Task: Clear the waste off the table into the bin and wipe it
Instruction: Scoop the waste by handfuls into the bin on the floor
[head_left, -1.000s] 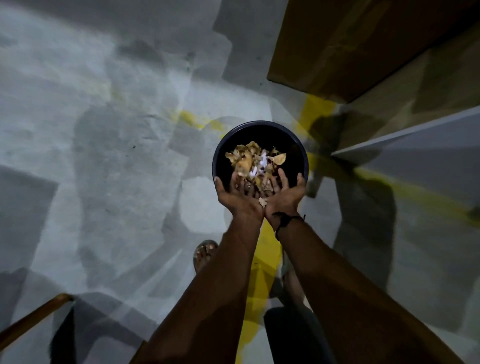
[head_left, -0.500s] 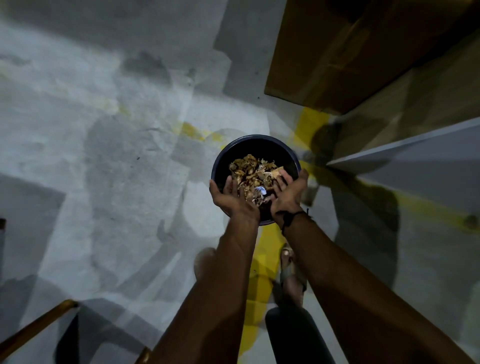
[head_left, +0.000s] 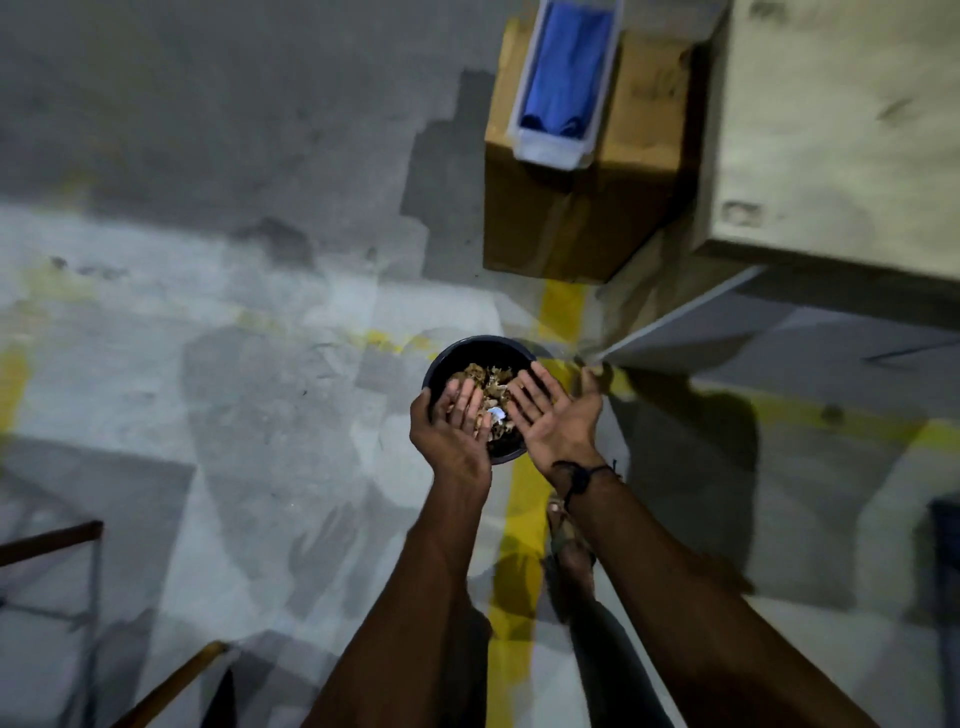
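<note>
both palms-up hands (head_left: 506, 415) hover over the waste-filled bin (head_left: 470, 349).

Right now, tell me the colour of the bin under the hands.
Dark, black or near-black, bin with brownish waste inside; seen in the head view.

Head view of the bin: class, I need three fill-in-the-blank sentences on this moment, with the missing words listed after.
1. Both hands, the left hand and right hand, are held palm-up over the round black ____.
2. The bin stands on the ____.
3. A dark cord is tied round the ____ wrist.

Missing words: bin; floor; right
</note>
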